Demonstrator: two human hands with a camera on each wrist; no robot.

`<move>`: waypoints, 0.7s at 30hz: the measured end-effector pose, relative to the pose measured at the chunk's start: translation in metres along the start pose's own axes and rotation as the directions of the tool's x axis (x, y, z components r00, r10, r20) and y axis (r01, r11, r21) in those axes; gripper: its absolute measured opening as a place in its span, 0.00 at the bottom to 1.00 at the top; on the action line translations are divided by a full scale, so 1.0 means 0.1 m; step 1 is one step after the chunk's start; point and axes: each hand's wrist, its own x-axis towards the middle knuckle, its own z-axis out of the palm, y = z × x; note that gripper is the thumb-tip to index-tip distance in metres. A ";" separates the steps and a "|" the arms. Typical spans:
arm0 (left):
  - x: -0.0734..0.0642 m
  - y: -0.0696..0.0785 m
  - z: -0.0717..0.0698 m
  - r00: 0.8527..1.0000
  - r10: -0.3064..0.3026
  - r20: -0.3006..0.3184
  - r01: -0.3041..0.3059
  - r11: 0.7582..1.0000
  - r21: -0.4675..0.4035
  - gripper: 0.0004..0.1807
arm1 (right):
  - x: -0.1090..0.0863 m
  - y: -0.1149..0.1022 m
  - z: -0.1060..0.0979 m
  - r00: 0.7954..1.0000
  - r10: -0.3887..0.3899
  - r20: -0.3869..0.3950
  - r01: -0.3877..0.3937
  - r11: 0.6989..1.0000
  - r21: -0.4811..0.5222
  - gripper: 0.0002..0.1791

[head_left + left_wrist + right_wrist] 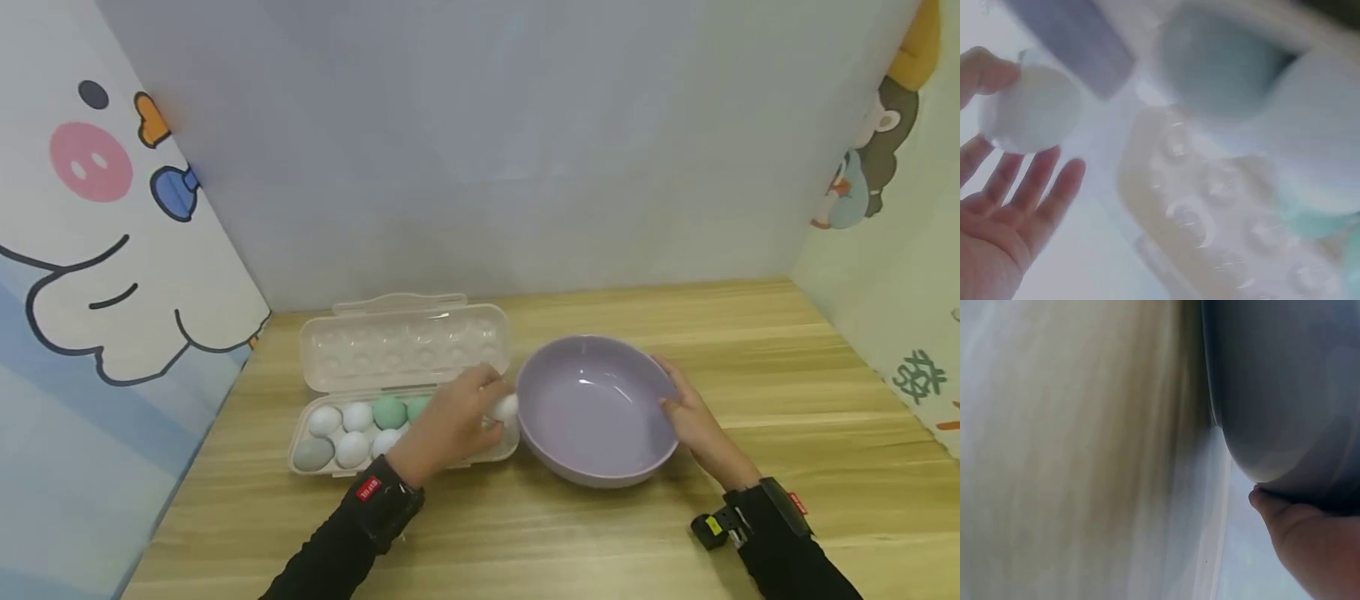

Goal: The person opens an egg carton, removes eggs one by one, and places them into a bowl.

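My left hand (453, 423) pinches a white egg (506, 408) between thumb and fingertips, beside the left rim of a purple bowl (592, 408). In the left wrist view, the thumb is on one side of that egg (1038, 109) and the fingertips are on the other. On the bowl's right side, my right hand (701, 425) grips the rim, and the right wrist view shows the thumb (1279, 509) against it. Beneath my left hand lies a clear plastic egg carton (498, 452), partly hidden by that hand. Its lid (405, 350) is folded back.
Several white eggs (352, 450), green eggs (389, 412) and a greyish egg (313, 454) sit in the carton. The wooden table (570, 542) meets a plain back wall (495, 167), with printed panels at both sides.
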 end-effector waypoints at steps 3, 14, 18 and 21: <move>0.20 0.02 -0.01 0.998 0.047 -0.038 -0.047 0.999 0.002 0.22 | 0.01 0.02 -0.02 1.000 -0.011 -0.013 0.011 1.000 -0.003 0.33; 0.89 0.18 0.31 0.960 0.085 0.266 -0.079 0.996 -0.032 0.24 | 0.05 0.07 0.02 1.000 -0.025 -0.019 0.025 0.999 0.022 0.32; 1.09 0.16 0.47 0.896 0.064 0.439 -0.061 0.998 -0.021 0.19 | 0.05 0.06 0.02 0.999 -0.036 -0.040 0.037 0.999 0.033 0.33; 1.21 0.20 0.55 0.829 0.044 0.558 -0.059 0.998 0.009 0.17 | 0.04 0.07 0.00 0.997 -0.042 -0.057 0.044 0.998 0.044 0.33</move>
